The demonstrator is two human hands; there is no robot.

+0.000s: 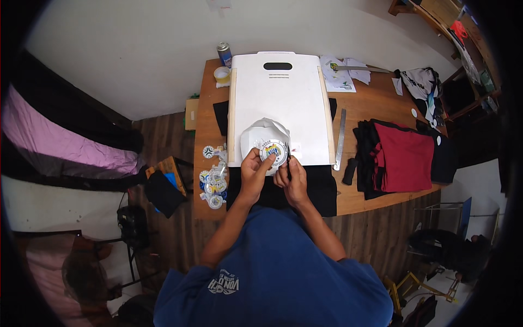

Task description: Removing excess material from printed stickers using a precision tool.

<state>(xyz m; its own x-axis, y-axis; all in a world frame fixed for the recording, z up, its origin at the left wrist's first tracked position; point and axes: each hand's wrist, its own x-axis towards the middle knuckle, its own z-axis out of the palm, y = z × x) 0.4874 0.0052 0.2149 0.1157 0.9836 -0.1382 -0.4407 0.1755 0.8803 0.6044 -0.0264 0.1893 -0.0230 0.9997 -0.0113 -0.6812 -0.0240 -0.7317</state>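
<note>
The left hand (253, 177) pinches a round white paper patch with a blue and yellow picture (281, 155) between thumb and fingers. Just beside it, the right hand (294, 182) curls around a thin black tool (289, 158), maybe scissors, at the patch's right edge. Behind both hands is a curled white sheet (263, 131), and past that a big, flat white board with a dark slot (280, 98). Black cloth (318, 191) lies under the hands. Left of the left hand sits a messy heap of round printed patches (216, 185). Right of the right hand lie a long grey metal ruler (340, 139) and, farther off, a folded dark red cloth (406, 161) on the brown wooden table (370, 101).
</note>
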